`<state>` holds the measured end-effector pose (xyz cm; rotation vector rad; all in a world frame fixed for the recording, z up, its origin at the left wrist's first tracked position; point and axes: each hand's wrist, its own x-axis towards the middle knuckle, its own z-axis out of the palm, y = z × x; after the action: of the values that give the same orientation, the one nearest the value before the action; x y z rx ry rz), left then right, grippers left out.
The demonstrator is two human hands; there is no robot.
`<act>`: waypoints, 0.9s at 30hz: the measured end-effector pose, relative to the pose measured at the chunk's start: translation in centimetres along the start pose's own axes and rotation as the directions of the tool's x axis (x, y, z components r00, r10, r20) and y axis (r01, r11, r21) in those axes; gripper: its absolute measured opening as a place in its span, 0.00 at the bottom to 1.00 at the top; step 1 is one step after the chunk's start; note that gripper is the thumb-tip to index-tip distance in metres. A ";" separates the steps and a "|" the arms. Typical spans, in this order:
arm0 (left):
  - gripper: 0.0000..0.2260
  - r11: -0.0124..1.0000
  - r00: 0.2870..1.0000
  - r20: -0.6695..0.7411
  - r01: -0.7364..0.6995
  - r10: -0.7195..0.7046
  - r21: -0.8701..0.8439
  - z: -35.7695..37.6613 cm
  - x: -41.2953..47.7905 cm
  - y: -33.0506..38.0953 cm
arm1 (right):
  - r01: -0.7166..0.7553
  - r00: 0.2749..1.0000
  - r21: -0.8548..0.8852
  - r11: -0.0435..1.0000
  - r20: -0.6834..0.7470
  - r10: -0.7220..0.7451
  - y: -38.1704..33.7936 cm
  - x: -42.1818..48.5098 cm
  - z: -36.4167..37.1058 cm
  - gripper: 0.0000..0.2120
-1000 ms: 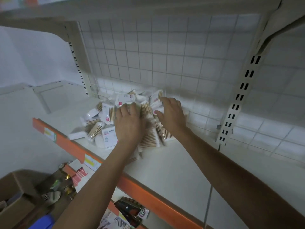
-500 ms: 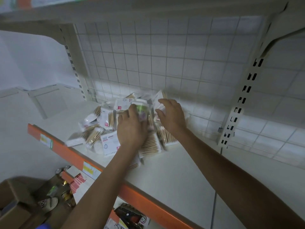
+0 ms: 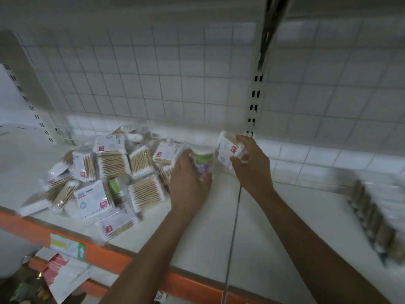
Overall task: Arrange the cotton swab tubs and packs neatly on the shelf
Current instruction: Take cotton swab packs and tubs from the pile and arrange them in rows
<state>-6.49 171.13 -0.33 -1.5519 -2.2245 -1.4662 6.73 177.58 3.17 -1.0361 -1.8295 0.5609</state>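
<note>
Head view: left hand [image 3: 188, 183] fingers curl round an upright tub [image 3: 202, 160] — green-and-purple label, print too blurred to read. Right hand [image 3: 252, 166] fingers pinch a tilted pack [image 3: 226, 150], its red mark unreadable — both just right of the heaped packs [image 3: 114, 165] on the shelf [image 3: 263, 227].

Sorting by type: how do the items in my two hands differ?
The tub in the left hand is round, labelled green and purple; the pack in the right hand is flat, white with a red mark. The tub is upright; the pack tilts. Both hold cotton swabs.
</note>
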 end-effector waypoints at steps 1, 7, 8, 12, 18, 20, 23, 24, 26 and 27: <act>0.29 1.000 1.000 0.017 -0.008 0.008 -0.028 0.8 -0.5 0.8 | -0.033 0.999 -0.016 0.999 -0.001 0.033 0.8 -0.3 -1.1 0.23; 0.35 0.996 0.978 0.205 0.065 -0.050 -0.064 6.0 -3.5 4.9 | -0.138 0.990 -0.064 0.988 -0.027 0.137 4.9 -2.6 -7.1 0.24; 0.35 0.995 0.971 0.230 0.075 -0.058 -0.063 6.6 -3.9 5.7 | -0.162 0.986 -0.065 0.985 -0.034 0.160 5.5 -2.9 -7.9 0.25; 0.33 0.995 0.945 0.320 0.085 -0.066 -0.043 8.7 -5.6 8.6 | -0.241 0.970 -0.052 0.969 -0.056 0.238 7.5 -4.4 -11.2 0.28; 0.31 0.998 0.919 0.390 0.052 -0.057 0.024 10.6 -8.0 11.2 | -0.301 0.951 -0.029 0.953 -0.081 0.297 8.3 -5.8 -15.2 0.25; 0.32 0.998 0.914 0.400 0.055 -0.067 0.042 11.0 -8.6 11.6 | -0.287 0.956 -0.048 0.957 -0.081 0.283 8.3 -6.4 -16.4 0.22; 0.36 0.994 0.890 0.446 0.059 -0.093 0.089 11.1 -9.1 12.3 | -0.273 0.960 -0.040 0.961 -0.075 0.270 8.4 -7.2 -18.1 0.19; 0.39 0.993 0.884 0.459 0.046 -0.092 0.110 10.9 -9.4 12.5 | -0.258 0.964 -0.043 0.965 -0.083 0.254 8.5 -7.4 -18.5 0.18; 0.45 0.991 0.900 0.434 -0.031 -0.029 0.129 10.5 -10.1 13.2 | -0.226 0.971 -0.047 0.973 -0.097 0.220 8.8 -7.8 -19.4 0.18; 0.46 0.988 0.922 0.385 -0.096 0.044 0.117 10.2 -10.5 13.5 | -0.218 0.972 -0.041 0.975 -0.097 0.213 8.9 -8.1 -19.8 0.18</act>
<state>13.34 171.62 -2.49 -1.9889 -2.3693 -1.0395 29.69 174.57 1.85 -1.2849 -1.6688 0.5866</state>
